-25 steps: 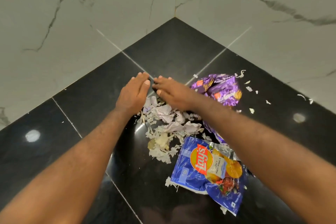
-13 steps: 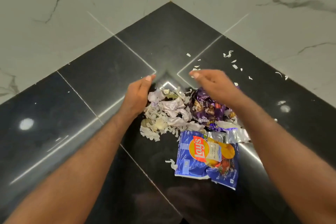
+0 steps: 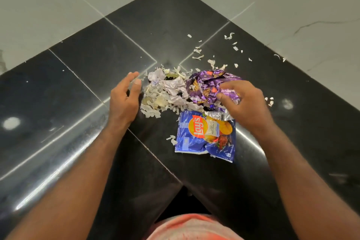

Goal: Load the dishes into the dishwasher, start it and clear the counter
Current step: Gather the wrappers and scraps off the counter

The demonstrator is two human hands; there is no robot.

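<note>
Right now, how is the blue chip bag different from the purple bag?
The blue bag lies flat; the purple bag is crumpled up. The right hand curls its fingers on the purple bag, not the blue bag. The blue bag is nearer the person; the purple bag is farther back. Both are snack wrappers on the black counter.

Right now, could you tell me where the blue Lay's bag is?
In the head view, the blue Lay's bag lies on the black counter, right of centre, just nearer the person than the crumpled purple wrapper and beside the right hand.
</note>
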